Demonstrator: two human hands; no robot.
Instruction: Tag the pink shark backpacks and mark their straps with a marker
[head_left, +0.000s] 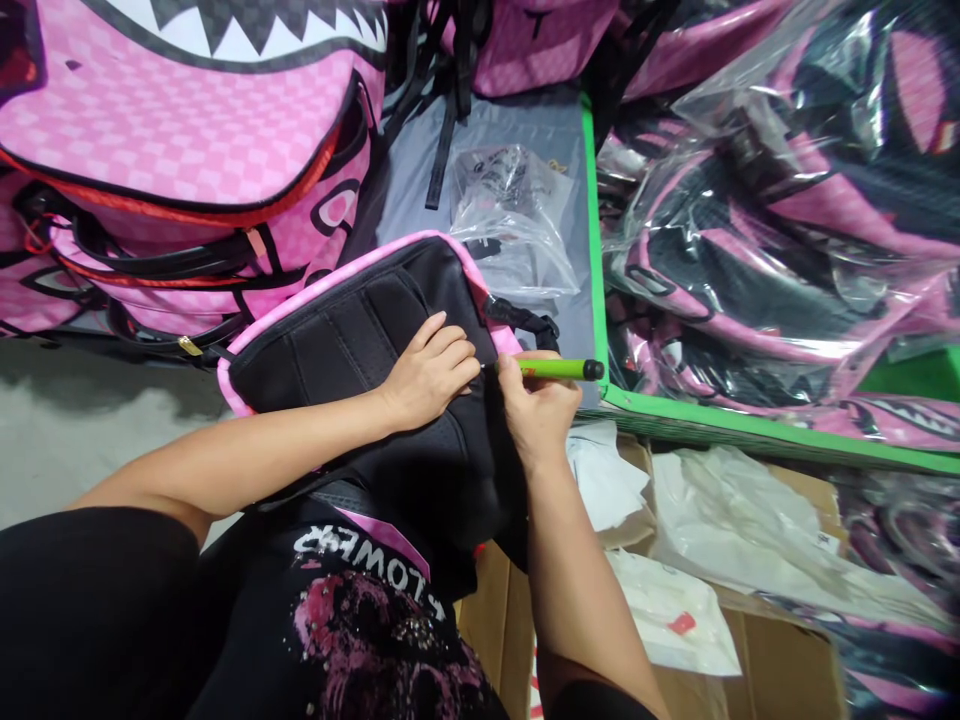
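- The black bag [337, 335] lies in the middle, over the person's front, its pink rim running along the far and left sides; its far right corner overlaps the gray surface [540, 125].
- Green edging [597, 270] bounds that surface on the right and turns along its near side; gray floor [67, 430] shows at left.
- The left hand [431, 375] rests on the bag's smooth, seamed black panel, fingers slightly bent and close together; whether they pinch the fabric I cannot tell.
- The right hand [544, 405] has thumb and fingers closed around a slim green pen [559, 369], black end to the right, tip just beside the left fingers; contact with the bag is unclear.
- At far left sits a large pink checked bag [187, 130] with white pointed teeth.
- A crinkled clear pouch [517, 225] lies on the gray surface.
- At right, clear plastic wraps pink-and-black bags [739, 265].
- At near right, white plastic packaging [667, 610] lies over a cardboard box [787, 650].
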